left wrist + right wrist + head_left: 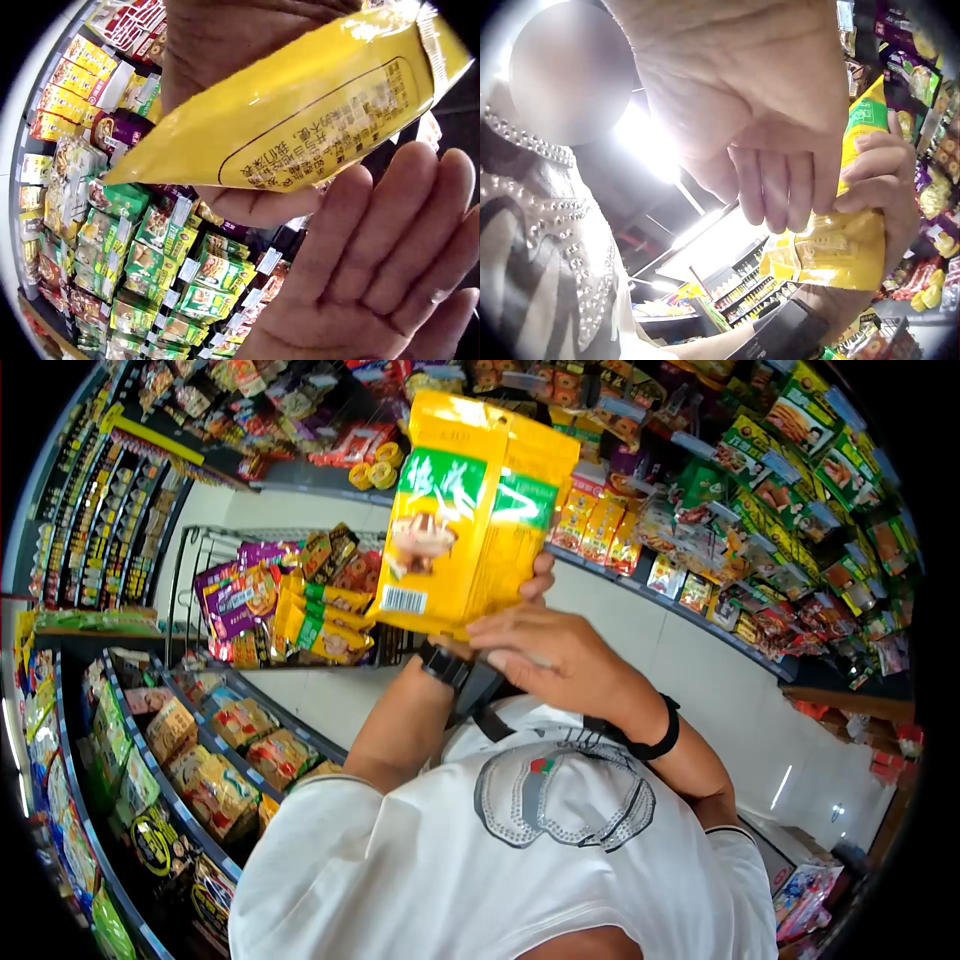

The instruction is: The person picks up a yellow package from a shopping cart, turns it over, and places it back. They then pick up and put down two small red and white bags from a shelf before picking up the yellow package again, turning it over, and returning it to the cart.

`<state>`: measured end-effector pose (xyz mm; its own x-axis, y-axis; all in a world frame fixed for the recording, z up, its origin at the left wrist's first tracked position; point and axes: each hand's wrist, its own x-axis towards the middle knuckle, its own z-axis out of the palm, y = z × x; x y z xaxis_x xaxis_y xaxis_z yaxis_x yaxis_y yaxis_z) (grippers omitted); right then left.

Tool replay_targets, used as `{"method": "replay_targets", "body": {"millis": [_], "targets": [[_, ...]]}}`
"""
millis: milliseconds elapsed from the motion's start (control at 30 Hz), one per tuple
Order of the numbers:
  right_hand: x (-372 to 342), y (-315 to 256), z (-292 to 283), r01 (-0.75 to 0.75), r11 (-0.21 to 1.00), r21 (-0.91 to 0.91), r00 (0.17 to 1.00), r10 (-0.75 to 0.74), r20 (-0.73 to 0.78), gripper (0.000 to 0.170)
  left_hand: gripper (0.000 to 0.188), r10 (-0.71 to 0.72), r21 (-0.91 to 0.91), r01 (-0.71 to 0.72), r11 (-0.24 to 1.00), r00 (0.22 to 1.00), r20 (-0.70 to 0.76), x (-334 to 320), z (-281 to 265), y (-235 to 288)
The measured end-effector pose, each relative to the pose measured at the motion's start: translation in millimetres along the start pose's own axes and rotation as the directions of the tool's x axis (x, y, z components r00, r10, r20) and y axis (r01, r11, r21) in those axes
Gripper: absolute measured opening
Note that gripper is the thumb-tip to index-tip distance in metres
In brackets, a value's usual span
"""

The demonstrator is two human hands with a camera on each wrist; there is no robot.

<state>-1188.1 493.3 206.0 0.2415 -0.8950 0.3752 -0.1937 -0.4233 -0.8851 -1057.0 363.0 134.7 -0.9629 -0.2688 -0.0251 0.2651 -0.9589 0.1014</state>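
In the head view, a glossy yellow food packet (450,525) with green label panels, a food picture and a barcode is held up before the chest. A seam runs down its middle. My left hand (538,578) grips it from behind, with fingertips showing at its right edge. The left wrist view shows printed text on the packet's other face (300,127). My right hand (560,660) reaches across to the packet's bottom edge, fingers extended. Its palm and loosely straight fingers show in the left wrist view, beside the packet. The left palm is hidden behind the packet.
A wire shopping cart (185,595) stands ahead on the left, holding purple packets (235,600) and similar yellow-and-green packets (325,630). Stocked shelves flank the aisle: green packets (790,500) at right, snack bags (205,780) at lower left. Pale floor (640,620) lies between.
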Motion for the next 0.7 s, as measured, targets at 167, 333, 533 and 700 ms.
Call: {"method": "replay_targets", "body": {"millis": [167, 333, 533, 700], "targets": [[-3, -3, -9, -0.104, 0.994, -0.019, 0.994, 0.104, -0.015, 0.023, 0.059, 0.097, 0.021, -0.099, 0.995, 0.992, 0.081, 10, 7, 9], [-4, -2, -11, -0.183, 0.982, -0.041, 0.983, 0.184, 0.026, 0.027, 0.058, 0.107, 0.014, -0.110, 0.994, 0.986, 0.124, 15, 7, 17], [-5, 11, -5, -0.209, 0.977, -0.036, 0.978, 0.209, 0.021, 0.033, 0.058, 0.152, -0.013, -0.152, 0.988, 0.976, 0.154, 16, 2, 21], [-6, 17, -2, -0.263, 0.963, -0.062, 0.965, 0.264, 0.005, 0.033, 0.052, 0.193, -0.101, -0.177, 0.979, 0.965, 0.180, 12, 0, 19]]}}
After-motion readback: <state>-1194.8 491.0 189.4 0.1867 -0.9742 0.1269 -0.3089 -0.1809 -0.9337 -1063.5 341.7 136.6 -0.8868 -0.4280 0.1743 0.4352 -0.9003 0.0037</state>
